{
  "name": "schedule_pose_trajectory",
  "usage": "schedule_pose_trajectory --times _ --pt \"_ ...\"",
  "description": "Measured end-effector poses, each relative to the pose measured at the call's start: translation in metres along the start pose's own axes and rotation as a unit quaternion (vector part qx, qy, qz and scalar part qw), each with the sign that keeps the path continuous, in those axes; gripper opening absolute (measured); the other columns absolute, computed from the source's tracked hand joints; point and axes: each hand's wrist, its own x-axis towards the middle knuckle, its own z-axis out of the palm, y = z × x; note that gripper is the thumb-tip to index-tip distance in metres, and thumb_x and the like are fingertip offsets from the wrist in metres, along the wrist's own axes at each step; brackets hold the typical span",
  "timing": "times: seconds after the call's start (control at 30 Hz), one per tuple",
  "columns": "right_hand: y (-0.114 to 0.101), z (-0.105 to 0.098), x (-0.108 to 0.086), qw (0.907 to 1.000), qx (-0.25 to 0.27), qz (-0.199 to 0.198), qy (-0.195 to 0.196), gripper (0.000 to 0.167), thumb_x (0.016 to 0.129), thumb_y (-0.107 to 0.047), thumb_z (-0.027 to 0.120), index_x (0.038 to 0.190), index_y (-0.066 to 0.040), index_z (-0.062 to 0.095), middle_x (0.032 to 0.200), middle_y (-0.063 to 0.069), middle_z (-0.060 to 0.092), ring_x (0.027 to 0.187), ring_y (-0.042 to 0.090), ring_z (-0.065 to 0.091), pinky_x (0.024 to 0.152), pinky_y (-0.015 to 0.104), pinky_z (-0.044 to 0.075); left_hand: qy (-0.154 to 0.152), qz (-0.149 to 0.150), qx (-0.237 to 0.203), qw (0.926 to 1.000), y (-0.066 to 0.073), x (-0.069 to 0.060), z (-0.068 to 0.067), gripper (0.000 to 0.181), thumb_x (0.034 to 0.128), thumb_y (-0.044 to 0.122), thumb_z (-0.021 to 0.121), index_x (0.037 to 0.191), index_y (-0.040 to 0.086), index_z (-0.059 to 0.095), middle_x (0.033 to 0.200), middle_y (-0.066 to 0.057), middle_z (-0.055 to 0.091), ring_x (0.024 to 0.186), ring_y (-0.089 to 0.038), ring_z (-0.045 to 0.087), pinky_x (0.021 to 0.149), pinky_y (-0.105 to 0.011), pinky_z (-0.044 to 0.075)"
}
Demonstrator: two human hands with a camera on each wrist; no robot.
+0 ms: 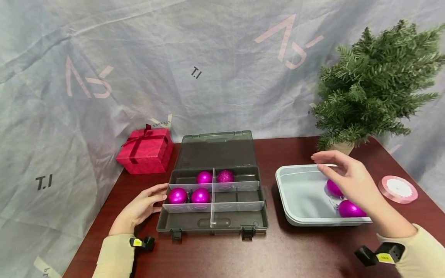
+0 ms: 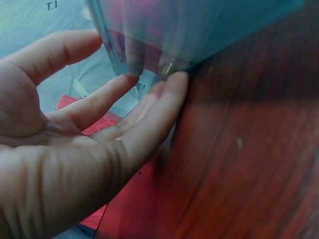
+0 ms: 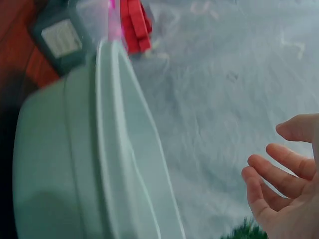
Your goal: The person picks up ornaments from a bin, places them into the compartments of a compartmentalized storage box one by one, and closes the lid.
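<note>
A grey compartment box (image 1: 237, 218) stands with its lid folded back. Two glossy purple balls (image 1: 177, 195) lie in its middle-left compartment, another ball (image 1: 204, 178) at back left and a glittery one (image 1: 225, 176) at back right. My left hand (image 1: 140, 208) touches the box's left side; in the left wrist view the fingertips of that hand (image 2: 94, 119) meet the clear wall (image 2: 224, 30). Above the right part of a pale tray (image 1: 302, 193), my right hand (image 1: 351, 179) hovers with relaxed fingers, holding nothing. Purple balls (image 1: 351, 209) lie beneath it, partly hidden.
A red gift box (image 1: 146, 150) sits at the table's back left. At the back right stands a small green tree (image 1: 372, 85), with a pink ribbon roll (image 1: 398, 189) in front of it. A grey cloth (image 1: 222, 85) hangs behind the table.
</note>
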Motion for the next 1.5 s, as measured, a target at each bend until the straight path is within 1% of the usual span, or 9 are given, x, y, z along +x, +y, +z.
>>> schedule_pose_trajectory --times 0.07,0.33,0.43,0.5,0.6,0.7,0.87,1.27,1.5 --pt "0.009 -0.007 -0.001 0.9999 -0.012 0.006 0.004 0.029 0.101 -0.016 0.066 0.129 -0.008 0.066 0.117 -0.019 0.067 0.101 -0.006 0.065 0.082 0.01 0.047 -0.002 0.0 -0.001 1.0 0.0 0.0 0.0 0.059 0.1024 0.007 0.056 0.155 -0.005 0.032 0.135 -0.004 0.058 0.116 -0.018 0.06 0.097 -0.049 0.048" --pt "0.044 -0.025 -0.011 0.9968 -0.051 0.052 0.033 0.032 0.099 -0.022 0.07 0.127 -0.008 0.066 0.109 -0.029 0.065 0.099 -0.02 0.056 0.08 0.004 0.041 0.001 0.0 0.003 1.0 0.0 -0.001 0.0 0.06 0.1026 0.007 0.055 0.155 -0.006 0.03 0.136 -0.005 0.057 0.116 -0.017 0.06 0.096 -0.048 0.048" --pt "0.053 -0.027 -0.013 0.9932 -0.083 0.069 0.044 0.034 0.098 -0.023 0.072 0.126 -0.005 0.066 0.108 -0.023 0.067 0.095 -0.022 0.054 0.077 0.004 0.04 0.001 -0.001 0.003 1.0 0.0 -0.002 0.0 0.06 0.1026 0.007 0.055 0.155 -0.006 0.029 0.137 -0.006 0.056 0.116 -0.018 0.06 0.096 -0.048 0.048" --pt "0.057 -0.026 -0.014 0.9898 -0.11 0.08 0.041 0.036 0.097 -0.025 0.072 0.126 -0.004 0.066 0.112 -0.008 0.072 0.099 -0.012 0.06 0.076 0.009 0.041 0.002 -0.001 0.003 1.0 0.0 -0.002 -0.001 0.06 0.1025 0.007 0.055 0.155 -0.006 0.03 0.137 -0.007 0.056 0.116 -0.018 0.06 0.096 -0.047 0.048" --pt "0.061 -0.023 -0.014 0.9831 -0.157 0.089 0.026 0.041 0.097 -0.027 0.072 0.128 -0.003 0.065 0.121 0.021 0.069 0.108 0.021 0.067 0.082 0.031 0.045 0.003 -0.002 0.001 1.0 0.0 -0.003 -0.001 0.06 0.1025 0.008 0.055 0.155 -0.006 0.03 0.136 -0.006 0.057 0.116 -0.018 0.06 0.096 -0.047 0.049" --pt "0.064 -0.018 -0.014 0.9774 -0.191 0.09 0.01 0.045 0.095 -0.028 0.074 0.129 0.0 0.064 0.123 0.031 0.064 0.112 0.051 0.058 0.082 0.055 0.042 0.002 0.0 -0.001 1.0 -0.001 -0.003 -0.001 0.06 0.1025 0.008 0.055 0.155 -0.006 0.03 0.135 -0.006 0.058 0.115 -0.018 0.061 0.096 -0.047 0.049" --pt "0.069 -0.015 -0.013 0.9712 -0.221 0.089 -0.011 0.049 0.091 -0.027 0.078 0.127 0.002 0.063 0.119 0.035 0.064 0.11 0.056 0.058 0.083 0.065 0.042 0.0 0.001 -0.002 1.0 -0.001 -0.003 -0.001 0.06 0.1025 0.008 0.056 0.155 -0.006 0.03 0.135 -0.005 0.058 0.115 -0.018 0.061 0.096 -0.046 0.049" --pt "0.075 -0.01 -0.009 0.9654 -0.241 0.078 -0.062 0.046 0.081 -0.014 0.084 0.12 0.005 0.068 0.112 0.035 0.065 0.101 0.059 0.059 0.079 0.065 0.044 0.0 -0.006 0.0 1.0 -0.001 -0.002 0.0 0.059 0.103 0.007 0.055 0.155 -0.005 0.03 0.137 -0.004 0.055 0.117 -0.015 0.059 0.096 -0.046 0.048" --pt "0.083 -0.008 -0.008 0.9686 -0.229 0.059 -0.077 0.052 0.076 -0.008 0.086 0.122 0.005 0.067 0.11 0.033 0.067 0.1 0.055 0.063 0.08 0.064 0.045 -0.003 -0.004 -0.007 1.0 0.0 0.0 0.0 0.058 0.1026 0.007 0.055 0.155 -0.005 0.032 0.135 -0.004 0.058 0.116 -0.017 0.06 0.096 -0.046 0.049"
